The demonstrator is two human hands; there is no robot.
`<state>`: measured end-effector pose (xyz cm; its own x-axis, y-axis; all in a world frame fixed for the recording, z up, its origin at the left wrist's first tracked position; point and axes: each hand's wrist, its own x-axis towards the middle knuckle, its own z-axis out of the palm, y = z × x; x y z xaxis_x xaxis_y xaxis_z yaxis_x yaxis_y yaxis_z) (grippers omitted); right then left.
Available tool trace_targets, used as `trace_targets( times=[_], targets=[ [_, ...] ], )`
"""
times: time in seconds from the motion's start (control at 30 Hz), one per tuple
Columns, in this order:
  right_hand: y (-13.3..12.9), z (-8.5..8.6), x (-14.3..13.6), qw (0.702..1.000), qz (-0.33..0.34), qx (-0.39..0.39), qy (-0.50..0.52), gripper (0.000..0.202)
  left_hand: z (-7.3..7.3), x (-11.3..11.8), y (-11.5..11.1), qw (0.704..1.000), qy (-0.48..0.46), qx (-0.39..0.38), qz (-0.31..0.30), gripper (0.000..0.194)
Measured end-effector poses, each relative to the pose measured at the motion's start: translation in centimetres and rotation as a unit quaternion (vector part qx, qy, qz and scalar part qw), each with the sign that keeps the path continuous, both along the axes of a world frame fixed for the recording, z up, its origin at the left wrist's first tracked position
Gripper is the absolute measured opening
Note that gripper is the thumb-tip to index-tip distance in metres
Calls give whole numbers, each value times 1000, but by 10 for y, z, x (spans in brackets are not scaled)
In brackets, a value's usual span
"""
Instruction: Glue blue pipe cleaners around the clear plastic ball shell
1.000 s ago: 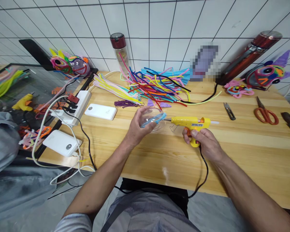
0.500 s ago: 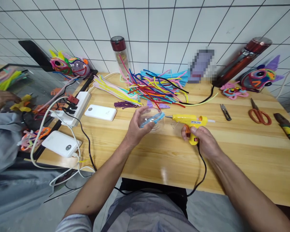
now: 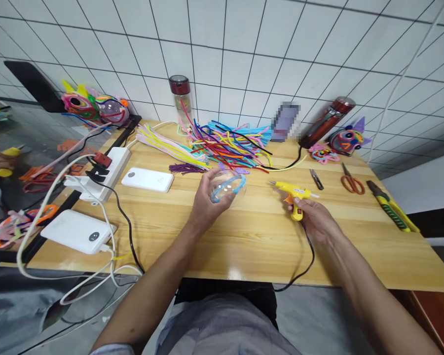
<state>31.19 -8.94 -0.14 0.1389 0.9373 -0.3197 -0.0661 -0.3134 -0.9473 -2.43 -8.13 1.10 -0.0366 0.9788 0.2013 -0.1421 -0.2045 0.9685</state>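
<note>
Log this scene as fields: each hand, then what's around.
Left hand: holding clear, plastic-looking ball with fuzzy light-blue strip
Right hand: holding yellow plastic glue gun with orange trigger
Metal nozzle: points toward ball, not touching
Beyond ball: heap of multicoloured fuzzy stems
Right of gun: orange-handled metal scissors on pale wooden table
Left of ball: white rectangular power bank

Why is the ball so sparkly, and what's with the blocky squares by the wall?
Head view: light glints off the clear ball and the table; head view: a patch by the wall is broken into blocks, hiding detail; head view: the wall's lines slant, perhaps from a wide lens.
</note>
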Motion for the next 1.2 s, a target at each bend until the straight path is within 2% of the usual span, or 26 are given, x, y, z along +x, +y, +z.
trace_targets(
  times=[0.2, 0.3, 0.4, 0.5, 0.6, 0.7, 0.77, 0.9, 1.03, 1.2],
  targets=[
    [-10, 11, 10, 1000, 6, 0, -18, 51, 3, -1, 0, 1000, -6, 5, 19, 79],
    [-20, 24, 25, 993, 4, -44, -114, 49, 7, -1, -2, 999, 8, -3, 45, 77],
    [-28, 40, 44, 948, 44, -50, -313, 42, 10, 0, -3, 997, 22, -13, 67, 74],
    [-16, 58, 46, 890, 65, 32, -450, 41, 8, 2, -3, 997, 27, -33, 62, 71],
    [27, 77, 24, 847, 63, 142, -508, 31, 3, 6, -4, 997, 23, -56, 38, 71],
    [93, 89, -11, 785, 76, 211, -577, 25, 0, 9, -7, 997, 17, -70, 16, 72],
    [140, 91, -32, 734, 78, 202, -644, 31, 0, 10, -8, 997, 18, -77, 9, 72],
    [215, 80, -55, 704, 84, 172, -684, 40, 3, 11, -11, 994, 42, -99, -8, 72],
    [252, 61, -57, 681, 115, 137, -710, 39, 2, 12, -14, 993, 51, -103, -7, 71],
    [271, 43, -55, 656, 146, 131, -729, 36, 1, 15, -17, 992, 50, -110, -18, 70]
  ],
)
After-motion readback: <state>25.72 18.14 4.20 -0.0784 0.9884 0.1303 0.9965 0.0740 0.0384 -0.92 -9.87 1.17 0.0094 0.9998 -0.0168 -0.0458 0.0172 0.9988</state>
